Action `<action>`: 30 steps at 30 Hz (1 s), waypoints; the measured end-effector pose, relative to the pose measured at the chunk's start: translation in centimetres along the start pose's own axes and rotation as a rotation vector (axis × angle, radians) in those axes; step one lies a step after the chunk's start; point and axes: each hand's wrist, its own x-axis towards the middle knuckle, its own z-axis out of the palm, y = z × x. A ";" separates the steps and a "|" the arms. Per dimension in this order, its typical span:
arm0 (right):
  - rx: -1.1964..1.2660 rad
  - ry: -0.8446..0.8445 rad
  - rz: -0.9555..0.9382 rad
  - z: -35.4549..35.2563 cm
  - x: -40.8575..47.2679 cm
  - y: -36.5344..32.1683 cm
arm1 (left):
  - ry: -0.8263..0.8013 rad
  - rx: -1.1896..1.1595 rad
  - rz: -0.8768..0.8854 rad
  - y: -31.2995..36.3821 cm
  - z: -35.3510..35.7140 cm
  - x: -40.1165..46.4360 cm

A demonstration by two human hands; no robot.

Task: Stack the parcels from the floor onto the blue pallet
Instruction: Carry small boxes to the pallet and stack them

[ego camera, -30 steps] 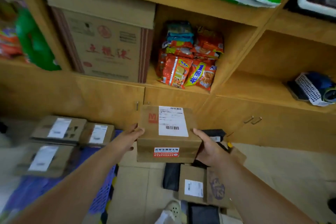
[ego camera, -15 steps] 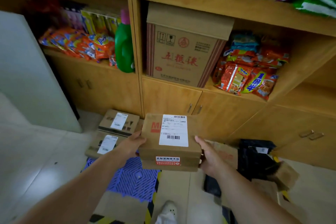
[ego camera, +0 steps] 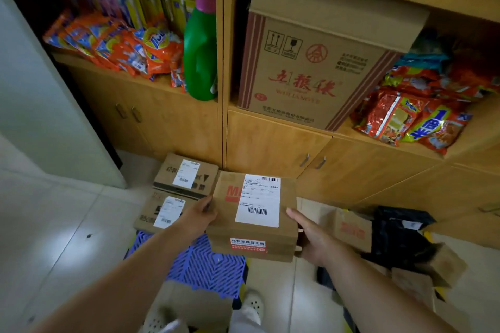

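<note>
I hold a brown cardboard parcel (ego camera: 251, 238) with a white shipping label and a red sticker between both hands, above the right part of the blue pallet (ego camera: 205, 265). My left hand (ego camera: 197, 215) grips its left side and my right hand (ego camera: 311, 238) its right side. Two labelled parcels sit at the pallet's far end: one at the back (ego camera: 186, 174) and one nearer (ego camera: 162, 211). Another brown box (ego camera: 194, 303) lies at the pallet's near edge. On the floor to the right lie more parcels: brown boxes (ego camera: 351, 228) and a black bag (ego camera: 397, 232).
A wooden cabinet (ego camera: 270, 143) with doors stands right behind the pallet. Its shelves hold a large carton (ego camera: 311, 70), a green bottle (ego camera: 200, 54) and snack packets. A pale panel (ego camera: 40, 94) stands at the left. My shoes (ego camera: 251, 305) show at the bottom on white tiles.
My view swung left from the floor pile toward the pallet, and the parcel in both hands moved with it and now hangs lower, over the pallet.
</note>
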 end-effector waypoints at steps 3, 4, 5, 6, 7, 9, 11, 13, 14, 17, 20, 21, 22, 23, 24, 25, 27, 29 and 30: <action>-0.074 0.040 0.054 1.8 1.7 0.2 | -0.038 0.016 -0.008 -1.0 -1.9 2.1; -0.072 0.062 0.063 2.4 2.5 0.4 | -0.056 0.034 -0.004 -1.4 -2.6 2.9; -0.065 0.084 0.072 3.1 3.3 0.9 | -0.076 0.052 -0.003 -2.0 -3.3 3.8; -0.046 0.101 0.083 3.7 4.4 1.7 | -0.094 0.064 -0.006 -2.6 -3.9 4.7; -0.011 0.101 0.083 4.4 5.6 2.8 | -0.105 0.076 -0.008 -3.4 -4.5 5.7; 0.104 0.112 0.079 6.1 7.7 4.9 | -0.116 0.133 -0.012 -5.2 -5.4 8.0; 0.217 0.164 0.072 8.0 10.2 7.1 | -0.128 0.217 0.001 -7.0 -6.0 10.5; 0.283 0.221 0.052 9.5 13.0 9.0 | -0.135 0.282 0.017 -9.0 -6.1 13.2; 0.305 0.250 0.041 10.0 14.6 9.8 | -0.131 0.310 0.026 -10.1 -6.0 14.6; 0.326 0.333 0.044 10.8 19.4 12.0 | -0.101 0.405 0.062 -13.7 -4.9 18.9; 0.293 0.360 0.087 10.6 24.9 14.2 | -0.089 0.490 0.088 -18.3 -3.1 23.9; 0.280 0.357 0.090 10.3 27.0 15.1 | -0.090 0.505 0.091 -19.9 -2.4 25.6; 0.269 0.352 0.085 10.0 29.2 16.2 | -0.086 0.530 0.084 -21.7 -1.6 27.4; 0.257 0.349 0.076 9.8 31.4 17.2 | -0.077 0.563 0.079 -23.4 -0.9 29.1; 0.249 0.339 0.064 9.8 33.3 18.0 | -0.062 0.612 0.079 -24.8 -0.2 30.6; 0.242 0.334 0.055 9.6 35.4 19.0 | -0.047 0.668 0.089 -26.2 0.5 32.2; 0.245 0.329 0.047 9.3 39.5 21.0 | -0.019 0.756 0.107 -28.8 1.9 35.4; 0.224 0.324 0.040 8.9 43.6 23.1 | 0.002 0.838 0.122 -30.8 3.2 38.0; 0.221 0.321 0.034 8.7 45.5 23.9 | 0.009 0.882 0.144 -31.6 3.8 39.1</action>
